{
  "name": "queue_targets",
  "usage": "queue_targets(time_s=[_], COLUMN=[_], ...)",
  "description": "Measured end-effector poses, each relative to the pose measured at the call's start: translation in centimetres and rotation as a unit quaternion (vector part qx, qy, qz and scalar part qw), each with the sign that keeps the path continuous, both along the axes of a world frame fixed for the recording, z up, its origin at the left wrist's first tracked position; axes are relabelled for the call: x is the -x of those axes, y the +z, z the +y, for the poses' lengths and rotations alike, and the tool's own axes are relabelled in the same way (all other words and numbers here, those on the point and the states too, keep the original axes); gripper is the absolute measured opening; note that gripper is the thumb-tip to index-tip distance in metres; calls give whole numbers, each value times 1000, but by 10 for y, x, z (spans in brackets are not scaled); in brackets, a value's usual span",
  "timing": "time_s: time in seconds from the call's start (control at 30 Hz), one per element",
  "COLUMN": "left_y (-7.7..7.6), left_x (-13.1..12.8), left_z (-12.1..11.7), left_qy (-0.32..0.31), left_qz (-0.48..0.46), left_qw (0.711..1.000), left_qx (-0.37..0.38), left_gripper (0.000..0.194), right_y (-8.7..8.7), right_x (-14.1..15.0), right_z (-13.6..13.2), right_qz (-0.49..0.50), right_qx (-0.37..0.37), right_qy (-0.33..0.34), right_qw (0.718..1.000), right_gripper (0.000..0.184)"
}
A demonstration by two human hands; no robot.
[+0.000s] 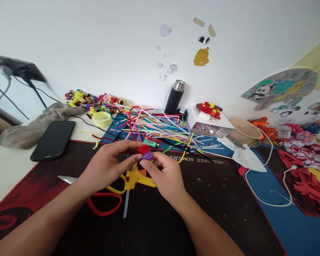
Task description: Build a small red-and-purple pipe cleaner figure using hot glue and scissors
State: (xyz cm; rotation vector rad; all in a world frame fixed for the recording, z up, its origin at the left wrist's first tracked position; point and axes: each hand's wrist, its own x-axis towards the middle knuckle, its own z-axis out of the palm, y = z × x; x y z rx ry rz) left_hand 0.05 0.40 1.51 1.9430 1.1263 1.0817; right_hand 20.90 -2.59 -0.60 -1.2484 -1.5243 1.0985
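Between my two hands is a small coiled pipe-cleaner piece (147, 155), red on top and purple below. My left hand (110, 163) pinches it from the left with thumb and fingers. From the right, my right hand (168, 174) grips its purple part, the thumb pressed against it. Just beneath them on the mat lies a yellow glue gun (136, 178). Scissors with a red handle (106, 213) lie under my left forearm, the blade poking out at the left. A pale blue strip (126, 204) lies below the glue gun.
Many loose pipe cleaners (154, 124) spread across the back of the table. Behind them stands a black thermos (175, 97). A phone (53, 140) and tape roll (102, 120) are at left; a white box (210, 124), tissue (249, 158) and white cable (269, 205) at right.
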Motion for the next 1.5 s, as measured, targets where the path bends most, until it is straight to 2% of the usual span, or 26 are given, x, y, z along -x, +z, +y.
queue_targets(time_s=[0.27, 0.53, 0.97, 1.23, 1.5], left_y=[-2, -2, 0, -7, -12], left_x=[2, 8, 5, 0, 3], left_z=[-1, -1, 1, 0, 2], left_qy=[7, -2, -3, 20, 15], left_qz=[37, 132, 153, 149, 157], left_qw=[996, 977, 967, 960, 965], left_qx=[-82, -165, -206, -238, -209], left_gripper=[28, 32, 29, 25, 31], right_y=[8, 3, -1, -2, -3], right_x=[2, 3, 1, 2, 1], right_z=[1, 4, 6, 6, 6], right_qz=[100, 170, 186, 176, 173], right_qx=[76, 122, 137, 137, 141], right_qy=[38, 70, 82, 84, 79], right_qw=[991, 975, 969, 971, 972], right_gripper=[43, 48, 52, 53, 52])
